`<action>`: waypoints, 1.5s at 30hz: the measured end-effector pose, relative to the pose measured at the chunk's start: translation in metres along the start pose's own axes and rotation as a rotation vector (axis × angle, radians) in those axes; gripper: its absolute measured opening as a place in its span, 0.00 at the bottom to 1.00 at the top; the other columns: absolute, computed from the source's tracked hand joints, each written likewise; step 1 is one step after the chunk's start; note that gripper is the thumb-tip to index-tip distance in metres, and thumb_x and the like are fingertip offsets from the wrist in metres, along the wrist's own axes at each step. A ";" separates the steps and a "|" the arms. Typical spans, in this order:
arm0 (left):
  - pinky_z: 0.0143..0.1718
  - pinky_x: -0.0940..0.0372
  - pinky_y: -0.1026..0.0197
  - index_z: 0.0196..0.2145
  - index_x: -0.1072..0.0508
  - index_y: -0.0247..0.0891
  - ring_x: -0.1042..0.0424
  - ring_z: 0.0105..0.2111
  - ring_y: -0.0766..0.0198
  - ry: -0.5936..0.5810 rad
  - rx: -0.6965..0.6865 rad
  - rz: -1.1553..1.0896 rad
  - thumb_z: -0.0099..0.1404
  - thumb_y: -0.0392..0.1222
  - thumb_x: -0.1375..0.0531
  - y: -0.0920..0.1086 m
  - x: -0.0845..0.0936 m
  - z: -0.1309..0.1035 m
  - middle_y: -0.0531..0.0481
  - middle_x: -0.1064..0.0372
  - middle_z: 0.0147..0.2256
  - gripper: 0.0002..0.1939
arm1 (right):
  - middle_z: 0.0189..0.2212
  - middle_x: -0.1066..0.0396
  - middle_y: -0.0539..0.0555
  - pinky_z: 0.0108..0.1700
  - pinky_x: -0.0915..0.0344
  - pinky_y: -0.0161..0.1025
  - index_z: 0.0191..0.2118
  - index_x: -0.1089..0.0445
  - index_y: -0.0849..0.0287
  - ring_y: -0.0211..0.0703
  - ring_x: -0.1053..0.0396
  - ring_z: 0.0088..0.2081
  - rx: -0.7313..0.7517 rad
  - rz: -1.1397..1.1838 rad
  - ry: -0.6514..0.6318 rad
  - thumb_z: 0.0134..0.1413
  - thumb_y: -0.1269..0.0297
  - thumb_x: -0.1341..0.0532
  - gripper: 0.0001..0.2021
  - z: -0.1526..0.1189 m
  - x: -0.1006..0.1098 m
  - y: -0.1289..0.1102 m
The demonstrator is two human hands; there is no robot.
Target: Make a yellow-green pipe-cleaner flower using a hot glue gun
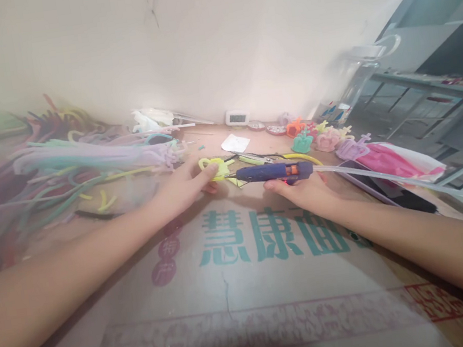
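Observation:
My left hand [193, 183] pinches a yellow fuzzy piece [221, 167] with a loop at its left end. From the right, my right hand [305, 189] holds a dark blue glue gun [274, 172], its fingers wrapped round the underside. The gun lies level and its nozzle points left, right beside the yellow piece; whether they touch is too small to tell. A pale glue stick [369, 172] sticks out of the gun's back. Behind the gun are scissors [255, 157] and a yellow stem [304, 156].
Bundles of coloured fuzzy stems [95, 158] spread over the left. Toward the wall are a small digital clock [237, 118] and white paper [235, 143]. Small fuzzy figures [302, 141], a clear bottle [358, 78], a phone [407, 197] and a pink-and-white packet [402, 161] stand or lie at right.

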State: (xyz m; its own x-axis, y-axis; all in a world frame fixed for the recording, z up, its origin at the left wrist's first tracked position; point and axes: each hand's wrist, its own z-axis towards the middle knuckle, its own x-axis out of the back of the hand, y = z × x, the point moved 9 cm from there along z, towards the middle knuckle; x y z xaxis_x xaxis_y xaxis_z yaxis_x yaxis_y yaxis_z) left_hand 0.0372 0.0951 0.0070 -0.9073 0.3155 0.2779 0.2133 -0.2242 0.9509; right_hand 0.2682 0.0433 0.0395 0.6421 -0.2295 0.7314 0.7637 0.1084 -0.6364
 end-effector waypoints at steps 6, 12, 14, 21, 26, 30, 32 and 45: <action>0.42 0.30 0.55 0.50 0.29 0.41 0.21 0.39 0.53 -0.008 -0.010 0.044 0.66 0.67 0.41 -0.002 0.001 0.000 0.48 0.22 0.37 0.28 | 0.36 0.18 0.54 0.46 0.25 0.49 0.35 0.20 0.51 0.58 0.21 0.44 -0.016 -0.020 0.030 0.43 0.41 0.31 0.20 0.000 0.001 0.004; 0.41 0.30 0.55 0.53 0.28 0.41 0.21 0.39 0.54 -0.016 -0.016 0.074 0.66 0.67 0.41 0.000 0.000 -0.001 0.47 0.22 0.39 0.29 | 0.37 0.18 0.54 0.49 0.25 0.51 0.35 0.20 0.51 0.59 0.21 0.45 0.006 0.042 0.008 0.45 0.44 0.31 0.18 0.000 0.000 0.000; 0.42 0.30 0.55 0.53 0.28 0.41 0.21 0.38 0.54 -0.019 -0.015 0.078 0.66 0.66 0.41 0.001 -0.001 -0.001 0.47 0.22 0.39 0.29 | 0.35 0.18 0.54 0.49 0.25 0.51 0.34 0.20 0.51 0.59 0.21 0.44 0.007 0.036 0.012 0.45 0.43 0.32 0.17 0.001 0.000 0.000; 0.43 0.28 0.53 0.53 0.29 0.41 0.22 0.38 0.54 -0.039 -0.019 0.020 0.66 0.66 0.40 0.002 -0.003 -0.001 0.47 0.23 0.39 0.29 | 0.35 0.18 0.53 0.49 0.26 0.52 0.35 0.20 0.51 0.59 0.21 0.44 0.013 0.010 0.018 0.47 0.42 0.33 0.19 0.002 0.001 0.001; 0.44 0.29 0.53 0.49 0.29 0.40 0.22 0.38 0.55 -0.012 0.002 -0.001 0.66 0.66 0.39 0.001 -0.001 -0.001 0.48 0.24 0.37 0.27 | 0.35 0.18 0.53 0.48 0.25 0.50 0.34 0.20 0.51 0.58 0.21 0.44 0.023 0.010 0.002 0.48 0.43 0.33 0.17 0.001 -0.001 0.000; 0.44 0.28 0.52 0.46 0.30 0.39 0.22 0.37 0.55 0.001 0.015 -0.066 0.63 0.66 0.37 0.002 -0.002 -0.001 0.49 0.25 0.37 0.28 | 0.36 0.18 0.54 0.49 0.25 0.50 0.35 0.19 0.51 0.58 0.21 0.44 0.025 0.030 -0.002 0.46 0.42 0.33 0.19 0.001 -0.001 0.000; 0.44 0.28 0.52 0.47 0.30 0.38 0.22 0.37 0.55 0.009 0.027 -0.073 0.62 0.66 0.37 0.002 -0.002 -0.002 0.48 0.25 0.38 0.29 | 0.36 0.18 0.54 0.49 0.26 0.50 0.36 0.19 0.52 0.58 0.21 0.45 0.042 0.033 0.005 0.46 0.42 0.33 0.19 0.002 -0.001 -0.001; 0.41 0.29 0.54 0.47 0.31 0.39 0.21 0.37 0.54 0.025 0.048 -0.059 0.62 0.68 0.37 -0.002 0.001 -0.001 0.48 0.24 0.37 0.30 | 0.34 0.18 0.53 0.46 0.25 0.48 0.33 0.21 0.52 0.57 0.21 0.43 0.034 0.019 -0.003 0.44 0.41 0.31 0.19 0.003 -0.001 0.001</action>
State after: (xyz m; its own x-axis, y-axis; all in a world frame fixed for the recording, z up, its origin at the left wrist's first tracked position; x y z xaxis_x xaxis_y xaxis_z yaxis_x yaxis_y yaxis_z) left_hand 0.0356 0.0950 0.0054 -0.9273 0.3040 0.2186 0.1760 -0.1615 0.9711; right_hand 0.2686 0.0462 0.0382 0.6566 -0.2244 0.7201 0.7533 0.1456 -0.6414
